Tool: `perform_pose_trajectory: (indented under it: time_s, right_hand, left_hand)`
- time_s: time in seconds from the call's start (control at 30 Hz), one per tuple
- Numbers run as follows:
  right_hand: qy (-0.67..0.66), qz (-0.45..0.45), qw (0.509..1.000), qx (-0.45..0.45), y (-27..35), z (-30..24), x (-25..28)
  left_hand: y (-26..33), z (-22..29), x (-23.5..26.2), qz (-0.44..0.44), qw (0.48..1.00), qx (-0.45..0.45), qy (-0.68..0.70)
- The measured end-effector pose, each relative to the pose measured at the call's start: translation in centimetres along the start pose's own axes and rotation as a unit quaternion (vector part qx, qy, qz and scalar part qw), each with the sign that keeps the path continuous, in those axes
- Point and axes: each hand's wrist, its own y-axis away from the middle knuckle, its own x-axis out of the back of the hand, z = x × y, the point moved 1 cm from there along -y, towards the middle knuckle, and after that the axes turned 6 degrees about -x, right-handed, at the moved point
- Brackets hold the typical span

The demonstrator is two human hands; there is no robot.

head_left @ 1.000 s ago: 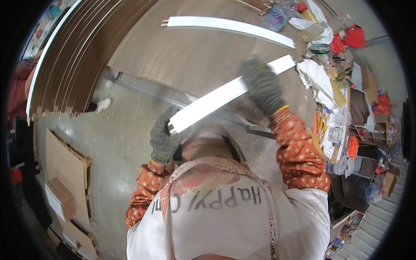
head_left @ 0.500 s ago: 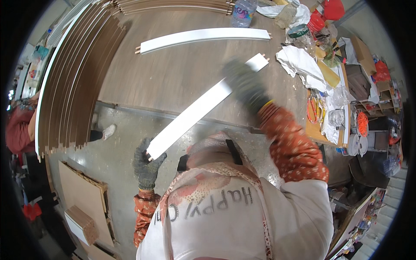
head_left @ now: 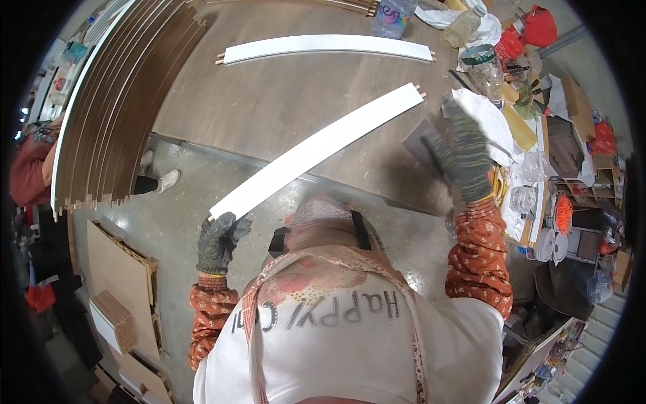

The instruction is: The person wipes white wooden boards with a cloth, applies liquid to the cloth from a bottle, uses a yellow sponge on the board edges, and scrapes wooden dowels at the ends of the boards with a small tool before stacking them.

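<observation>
A long white board lies slantwise over the near edge of a brown workbench, its far end, with two small wooden dowels showing, resting on the bench top and its near end jutting out over the grey concrete floor. The person's left hand, in a dark knit work glove, is closed around that near end. The right hand, gloved alike, is raised over the right part of the bench, well clear of the board, with fingers loosely spread around a dark flat piece; motion blur makes it impossible to tell how firmly it grips. Both forearms wear orange patterned sleeves, and a pale apron covers the chest.

Farther back on the bench lies a second white board, gently bowed by the lens, also with dowels at its ends. A stack of thin brown panels with one white edge runs along the bench's left side and ends over the floor. At the bench's right end sits a clutter of white cloth or paper, a clear plastic bottle, a jar with a green-banded lid and red bags.

On the floor to the left, another person in a red top stands at the picture's edge, and a foot in a white shoe shows beside the panel stack. Plywood pieces and blocks lie below them.
</observation>
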Motion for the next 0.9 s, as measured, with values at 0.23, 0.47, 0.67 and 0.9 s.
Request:
perform_pose_trajectory:
  time_s: [0.23, 0.47, 0.67, 0.9]
  right_hand:
    - [0.266, -0.081, 0.937, -0.214, -2.3, 6.4, 1.0]
    - [0.165, -0.028, 0.96, -0.223, -3.6, 7.8, 0.7]
    - [-0.013, 0.167, 0.984, 0.065, -7.4, 0.8, 1.6]
    - [-0.041, -0.126, 0.989, 0.064, -7.8, -7.1, -7.0]
  left_hand:
    - [0.6, 0.8, -0.8, 0.034, 0.995, -0.077, -0.053]
    - [1.8, -0.2, -0.2, 0.071, 0.996, -0.053, 0.025]
    - [1.5, -0.9, -0.9, 0.085, 0.987, -0.031, 0.13]
    - [1.9, 0.3, -2.4, 0.045, 0.992, -0.026, 0.117]
